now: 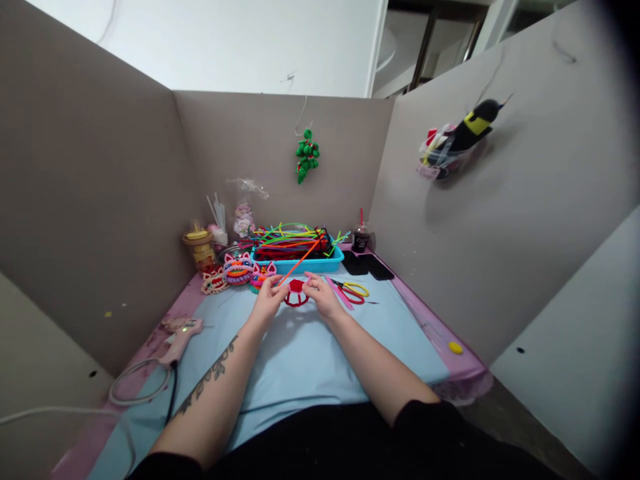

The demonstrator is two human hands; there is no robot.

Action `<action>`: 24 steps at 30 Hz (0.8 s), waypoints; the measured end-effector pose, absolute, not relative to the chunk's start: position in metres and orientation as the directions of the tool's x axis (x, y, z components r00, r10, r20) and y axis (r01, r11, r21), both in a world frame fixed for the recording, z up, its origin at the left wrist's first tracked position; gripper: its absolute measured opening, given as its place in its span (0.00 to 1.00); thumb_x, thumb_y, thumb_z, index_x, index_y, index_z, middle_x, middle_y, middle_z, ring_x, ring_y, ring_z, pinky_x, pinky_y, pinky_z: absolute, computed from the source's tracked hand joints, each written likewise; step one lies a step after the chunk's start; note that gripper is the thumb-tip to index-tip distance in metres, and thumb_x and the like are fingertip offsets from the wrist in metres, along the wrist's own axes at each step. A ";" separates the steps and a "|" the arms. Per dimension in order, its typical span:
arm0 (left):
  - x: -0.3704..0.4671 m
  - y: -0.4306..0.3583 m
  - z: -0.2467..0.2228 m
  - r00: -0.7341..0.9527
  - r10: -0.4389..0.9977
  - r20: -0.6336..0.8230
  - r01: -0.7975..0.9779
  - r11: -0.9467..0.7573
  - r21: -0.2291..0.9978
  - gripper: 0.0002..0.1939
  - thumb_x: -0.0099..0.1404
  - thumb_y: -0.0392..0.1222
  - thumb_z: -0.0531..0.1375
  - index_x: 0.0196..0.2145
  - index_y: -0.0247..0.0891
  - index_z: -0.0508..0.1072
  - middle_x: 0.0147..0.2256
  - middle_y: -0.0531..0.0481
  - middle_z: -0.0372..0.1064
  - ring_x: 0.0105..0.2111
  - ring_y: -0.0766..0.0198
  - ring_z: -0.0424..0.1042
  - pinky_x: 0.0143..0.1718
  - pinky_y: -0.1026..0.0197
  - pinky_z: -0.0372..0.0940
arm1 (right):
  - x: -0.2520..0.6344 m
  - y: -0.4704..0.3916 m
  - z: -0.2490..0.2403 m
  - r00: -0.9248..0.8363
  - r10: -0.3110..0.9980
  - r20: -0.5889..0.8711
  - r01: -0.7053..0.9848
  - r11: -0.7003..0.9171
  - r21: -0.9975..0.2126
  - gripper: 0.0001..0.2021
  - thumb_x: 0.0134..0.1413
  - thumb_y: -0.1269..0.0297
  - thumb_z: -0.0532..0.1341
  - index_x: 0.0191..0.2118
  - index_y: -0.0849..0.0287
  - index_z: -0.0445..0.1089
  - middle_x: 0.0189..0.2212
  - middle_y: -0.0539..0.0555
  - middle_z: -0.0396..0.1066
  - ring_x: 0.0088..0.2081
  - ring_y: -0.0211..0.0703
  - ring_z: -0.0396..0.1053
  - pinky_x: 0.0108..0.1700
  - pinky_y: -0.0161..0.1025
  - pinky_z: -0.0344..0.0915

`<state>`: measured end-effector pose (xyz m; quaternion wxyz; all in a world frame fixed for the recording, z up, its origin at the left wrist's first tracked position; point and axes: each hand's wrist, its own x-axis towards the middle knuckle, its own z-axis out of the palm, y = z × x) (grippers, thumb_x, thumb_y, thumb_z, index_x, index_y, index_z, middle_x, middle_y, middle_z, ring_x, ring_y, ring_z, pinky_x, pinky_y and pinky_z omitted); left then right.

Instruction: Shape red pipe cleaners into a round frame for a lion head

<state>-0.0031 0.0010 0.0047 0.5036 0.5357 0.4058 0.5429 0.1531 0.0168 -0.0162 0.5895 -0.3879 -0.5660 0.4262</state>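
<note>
Between my two hands, just over the table, is a small red pipe-cleaner piece (296, 287), rounded, with an open framework in its lower half. My left hand (269, 300) pinches its left side, and my right hand (323, 298) is closed at its right side. An orange pipe cleaner (300, 261) slants up and right from my left fingertips. Its exact join to the red piece cannot be made out. Right of my right hand lie scissors (356, 291) with red and yellow handles and pink strips (342, 295).
A blue tray (330, 260) heaped with coloured pipe cleaners stands behind my hands. Several finished animal-head pieces (239, 269) sit to its left, near a lidded cup (200, 250). A glue gun (183, 340) with its cable lies left; dark phones (377, 267) and a drink (361, 238) stand right.
</note>
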 end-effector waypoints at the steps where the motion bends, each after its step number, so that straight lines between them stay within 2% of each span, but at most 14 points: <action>1: -0.003 0.001 0.004 0.079 0.982 0.171 -0.114 -0.162 0.980 0.30 0.50 0.50 0.64 0.46 0.35 0.60 0.24 0.53 0.69 0.23 0.67 0.68 0.27 0.65 0.59 | 0.153 0.017 -0.017 0.002 0.939 0.343 -0.054 0.343 -0.938 0.13 0.42 0.53 0.63 0.22 0.58 0.69 0.54 0.58 0.60 0.58 0.50 0.54 0.58 0.45 0.47; 6: -0.003 0.006 -0.003 0.103 0.974 0.201 -0.160 -0.183 0.970 0.33 0.45 0.45 0.68 0.46 0.35 0.59 0.26 0.53 0.70 0.25 0.66 0.70 0.31 0.63 0.61 | 0.151 0.018 -0.021 0.017 0.922 0.386 0.010 0.386 -0.922 0.12 0.44 0.54 0.62 0.22 0.58 0.67 0.51 0.58 0.62 0.57 0.48 0.56 0.57 0.44 0.49; 13: -0.004 0.009 -0.005 0.100 0.963 0.251 -0.144 -0.236 0.961 0.30 0.47 0.44 0.66 0.45 0.36 0.58 0.23 0.58 0.67 0.23 0.69 0.68 0.29 0.66 0.60 | 0.151 0.018 -0.022 -0.019 0.921 0.389 0.012 0.390 -0.921 0.10 0.43 0.56 0.63 0.25 0.58 0.70 0.51 0.58 0.60 0.57 0.49 0.56 0.58 0.44 0.48; 17: -0.006 0.010 -0.007 0.115 0.950 0.292 -0.119 -0.279 0.953 0.28 0.49 0.43 0.65 0.45 0.37 0.57 0.23 0.57 0.67 0.24 0.69 0.68 0.29 0.66 0.60 | 0.149 0.015 -0.022 -0.034 0.915 0.403 0.036 0.404 -0.914 0.10 0.41 0.57 0.65 0.26 0.58 0.70 0.53 0.57 0.60 0.57 0.49 0.55 0.58 0.44 0.48; 24: -0.005 0.011 -0.007 0.115 0.934 0.340 -0.015 -0.340 0.940 0.32 0.47 0.43 0.66 0.48 0.37 0.57 0.22 0.59 0.64 0.22 0.70 0.64 0.26 0.67 0.56 | 0.147 0.013 -0.022 -0.018 0.900 0.436 0.115 0.435 -0.893 0.07 0.42 0.60 0.64 0.25 0.56 0.69 0.52 0.56 0.59 0.55 0.47 0.57 0.58 0.44 0.49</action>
